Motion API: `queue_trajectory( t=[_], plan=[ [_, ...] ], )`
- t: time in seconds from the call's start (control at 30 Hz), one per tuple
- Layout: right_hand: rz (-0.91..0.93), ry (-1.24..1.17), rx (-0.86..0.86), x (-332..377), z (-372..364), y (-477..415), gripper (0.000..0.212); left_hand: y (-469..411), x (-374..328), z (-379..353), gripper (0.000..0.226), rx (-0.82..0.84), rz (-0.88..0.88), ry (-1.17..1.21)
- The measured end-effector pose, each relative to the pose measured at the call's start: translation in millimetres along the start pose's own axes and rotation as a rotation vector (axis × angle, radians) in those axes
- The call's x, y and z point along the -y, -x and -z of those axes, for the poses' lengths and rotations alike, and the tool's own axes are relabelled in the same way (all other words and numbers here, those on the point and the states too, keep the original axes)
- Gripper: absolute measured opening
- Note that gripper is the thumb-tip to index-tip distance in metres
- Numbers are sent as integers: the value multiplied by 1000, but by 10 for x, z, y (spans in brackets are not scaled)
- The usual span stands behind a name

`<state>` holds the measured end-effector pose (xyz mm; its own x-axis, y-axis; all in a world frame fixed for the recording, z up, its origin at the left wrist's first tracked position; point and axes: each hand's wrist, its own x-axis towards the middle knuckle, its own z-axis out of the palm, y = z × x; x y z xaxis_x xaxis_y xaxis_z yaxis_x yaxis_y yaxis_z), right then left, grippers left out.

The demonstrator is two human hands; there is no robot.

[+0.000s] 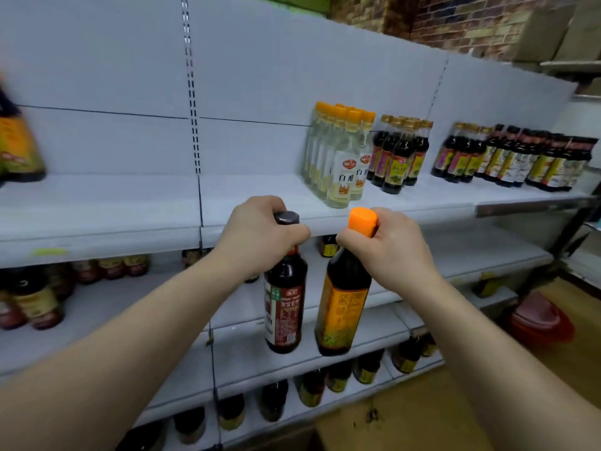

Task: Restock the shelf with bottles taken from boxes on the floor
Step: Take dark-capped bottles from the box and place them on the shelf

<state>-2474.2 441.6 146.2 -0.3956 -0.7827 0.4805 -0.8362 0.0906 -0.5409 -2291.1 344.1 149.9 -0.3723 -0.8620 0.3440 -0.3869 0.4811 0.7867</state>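
Top shelf [130, 206] is lying bare across the middle; clear bottles [338, 157] and dark bottles [400, 157] are crowding its right, one blurred bottle [19, 148] is standing far left.

The shelf [97, 206] is smooth white board with a matt painted look, plainly metal at the slotted upright [194, 125]. The dark-capped bottle [285, 307] and the orange-capped bottle [343, 307] are glossy with shiny printed labels, one cap dark with a dull sheen, the other smooth matt orange plastic. The clear vinegar bottles [338, 157] gleam see-through, the brick wall [471, 24] is rough, and the red basins [540, 323] look like smooth plastic.
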Motion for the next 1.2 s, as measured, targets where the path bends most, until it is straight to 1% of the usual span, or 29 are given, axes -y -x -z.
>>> queue_trajectory(
  t=[0.13, 0.23, 0.43, 0.67, 0.83, 1.0, 1.2],
  plan=[
    [28, -5, 27, 183, -56, 69, 44, 103, 132, 200, 26, -32, -4, -28],
    [60, 11, 33, 398, -122, 117, 44, 170, 209, 416, 22, -44, -3, -32],
    [111, -10, 39, 936, -330, 204, 45, 362, 365, 1031, 25, -80, 5, -11],
    [171, -64, 40, 1867, -672, 367, 49, 657, 573, 1984, 28, -125, -29, -49],
    [178, -95, 48, 2573, -994, 510, 48, 848, 812, 2694, 25, -155, -6, -53],
    [177, -132, 80, 3238, -1302, 593, 45, 1001, 1069, 3367, 31, -180, -5, -75],
    [243, -173, 93, 3970, -1592, 610, 46, 1154, 1330, 4058, 34, -256, -2, -124]
  ],
)
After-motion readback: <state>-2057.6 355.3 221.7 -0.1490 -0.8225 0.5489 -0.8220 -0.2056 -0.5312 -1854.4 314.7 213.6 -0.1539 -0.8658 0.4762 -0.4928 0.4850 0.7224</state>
